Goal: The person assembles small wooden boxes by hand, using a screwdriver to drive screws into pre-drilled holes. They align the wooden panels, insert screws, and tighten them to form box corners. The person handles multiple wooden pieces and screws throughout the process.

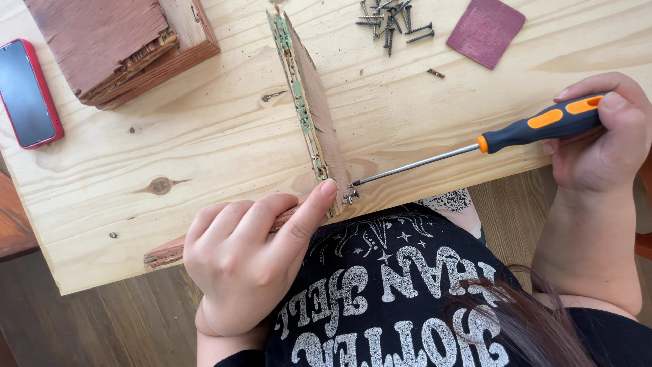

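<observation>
The right hand [601, 136] is closed around the black-and-orange handle of a long-shafted screwdriver [475, 146], whose steel tip meets a small metal screw [350, 198] at the near end of a thin reddish-brown wooden panel standing on its edge [312, 102]. The left hand [251, 255] grips a second reddish wooden strip lying flat at the desk's near edge [166, 253], its index finger stretched out so the fingertip presses against the upright panel right beside the screwdriver tip. Both pieces rest on the pale pine desk [204, 156]. Beyond the right hand lie a loose pile of dark screws [390, 20] and a square of maroon sandpaper [485, 30]. Beyond the left hand sit a stack of reddish wooden boards [115, 47] and a phone in a red case [28, 92].
</observation>
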